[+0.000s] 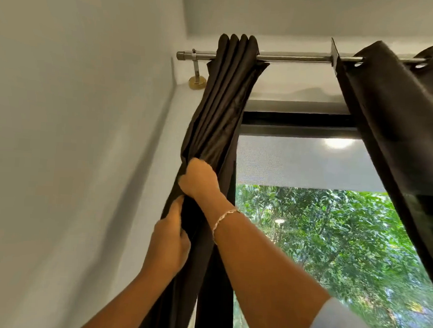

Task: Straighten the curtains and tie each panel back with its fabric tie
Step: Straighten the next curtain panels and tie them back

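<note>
Dark brown curtain panel (pixel 221 101) is hanging pleated above the fingers. Right hand (pixel 200 179) is gripping its folds with curled fingers; left hand (pixel 170 239) is pinching the edge just below.

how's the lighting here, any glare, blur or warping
Head view: backlit, bright foliage outside, the left curtain panel nearly black; head view: a round glare spot on the roller shade; head view: wide-angle warp leans the right curtain panel inward.
</note>
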